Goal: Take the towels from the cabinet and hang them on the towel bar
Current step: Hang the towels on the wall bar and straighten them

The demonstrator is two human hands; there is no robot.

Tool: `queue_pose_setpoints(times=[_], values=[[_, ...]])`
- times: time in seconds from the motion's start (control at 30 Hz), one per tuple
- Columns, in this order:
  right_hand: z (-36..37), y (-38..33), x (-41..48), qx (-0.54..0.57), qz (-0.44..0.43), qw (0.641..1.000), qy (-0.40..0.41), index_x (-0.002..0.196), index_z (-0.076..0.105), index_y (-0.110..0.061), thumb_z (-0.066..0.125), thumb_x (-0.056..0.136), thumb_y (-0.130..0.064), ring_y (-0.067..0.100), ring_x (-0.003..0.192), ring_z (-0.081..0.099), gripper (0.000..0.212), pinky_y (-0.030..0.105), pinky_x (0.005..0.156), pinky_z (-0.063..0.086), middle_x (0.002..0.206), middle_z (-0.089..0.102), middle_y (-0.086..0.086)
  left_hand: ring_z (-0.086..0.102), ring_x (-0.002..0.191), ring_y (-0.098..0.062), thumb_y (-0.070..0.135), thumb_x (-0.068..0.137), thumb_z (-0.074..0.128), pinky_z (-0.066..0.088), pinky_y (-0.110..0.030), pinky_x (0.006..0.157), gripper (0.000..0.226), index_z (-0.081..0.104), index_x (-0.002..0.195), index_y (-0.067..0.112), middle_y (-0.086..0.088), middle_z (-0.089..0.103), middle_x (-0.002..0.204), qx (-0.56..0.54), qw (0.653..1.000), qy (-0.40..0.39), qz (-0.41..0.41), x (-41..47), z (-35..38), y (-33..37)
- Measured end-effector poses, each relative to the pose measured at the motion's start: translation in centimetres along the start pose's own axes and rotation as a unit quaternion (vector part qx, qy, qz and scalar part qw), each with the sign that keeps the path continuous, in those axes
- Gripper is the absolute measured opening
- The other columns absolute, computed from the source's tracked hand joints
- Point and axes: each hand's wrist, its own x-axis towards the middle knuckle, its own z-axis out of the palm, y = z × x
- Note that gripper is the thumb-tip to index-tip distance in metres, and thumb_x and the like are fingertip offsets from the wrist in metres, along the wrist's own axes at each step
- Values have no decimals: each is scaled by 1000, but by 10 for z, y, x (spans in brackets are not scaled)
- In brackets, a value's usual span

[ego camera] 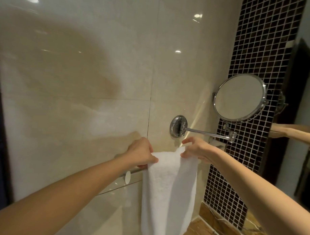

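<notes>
Left hand: grip closed on the upper left edge of the white towel, thumb on the front face, fingers curled behind it. Right hand: grip pinching the towel's upper right corner between thumb and fingertips, the corner pulled up into a small peak. Both forearms enter from the lower edge of the view.

Towel: draped over the towel bar, its front fall hanging straight down against the wall to the bottom of the view.

Bar: chrome, wall-mounted. A short stretch with a round end cap shows to the left of the towel, just below the left hand. Whether that hand touches the bar cannot be told.

Surroundings: a chrome swing arm just above the right hand carries a round mirror. The wall is glossy beige tile, with a dark mosaic strip to its right.
</notes>
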Motion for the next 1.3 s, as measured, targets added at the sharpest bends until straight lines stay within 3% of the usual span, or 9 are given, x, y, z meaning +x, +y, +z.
queue_pose_setpoints(times=[0.1,0.23,0.43,0.57,0.67,0.9,1.03,1.13,1.3], values=[[6,0,1,-50,-26,998,23,128,55,-10,70,82,-3,24,109,53,50,27,90,42,130,51,15,62,92,-25,35,70,75,52,-35,85,32,69,95,17,-3,66,95,72,997,-4,15,2,6,-2],[12,2,3,-112,-45,992,31,118,58,11,65,82,-1,37,122,50,39,45,104,40,132,52,27,62,94,-27,46,58,69,48,-48,89,21,64,69,29,0,65,94,117,993,-21,6,7,13,-9],[15,15,11,-144,-54,988,20,110,64,9,69,80,-7,33,116,56,34,44,101,45,124,59,24,62,92,-29,35,78,67,45,-30,71,22,72,92,19,-6,64,90,143,989,-23,30,7,15,-13],[18,21,14,-159,-71,985,9,112,68,-4,70,82,-10,27,114,57,31,32,97,46,120,64,13,58,102,-31,35,86,62,32,-28,61,30,63,93,6,-14,60,101,184,981,-22,60,0,17,-8],[24,28,16,-202,-92,975,27,119,65,-22,66,84,-25,28,120,50,35,41,105,39,131,54,11,56,105,-29,35,90,58,26,-28,57,24,59,93,11,-9,61,105,236,965,-5,110,-9,19,-2],[40,22,2,-388,-255,886,8,138,47,-35,59,90,-25,26,143,21,50,46,114,13,156,26,2,56,100,-33,28,85,61,33,-30,67,17,50,82,17,-10,59,99,293,945,6,144,-9,25,-3],[45,21,7,-380,-294,877,-21,126,57,-29,61,90,-22,22,123,52,37,36,100,35,129,61,-3,57,92,-37,24,79,65,36,-30,67,29,39,69,17,-9,54,85,268,952,-5,149,3,31,-12],[45,24,9,-354,-298,886,-32,114,63,-26,62,89,-16,22,106,60,27,35,88,46,111,68,-2,54,80,-34,23,77,68,34,-29,61,39,33,60,17,0,38,65,243,959,-21,143,7,30,-15],[44,25,10,-331,-308,891,-49,106,65,-24,59,88,-8,19,100,61,25,37,87,49,103,69,-1,57,92,-35,29,83,62,35,-30,68,21,46,73,18,-6,53,82,268,951,-3,154,3,31,-15]])
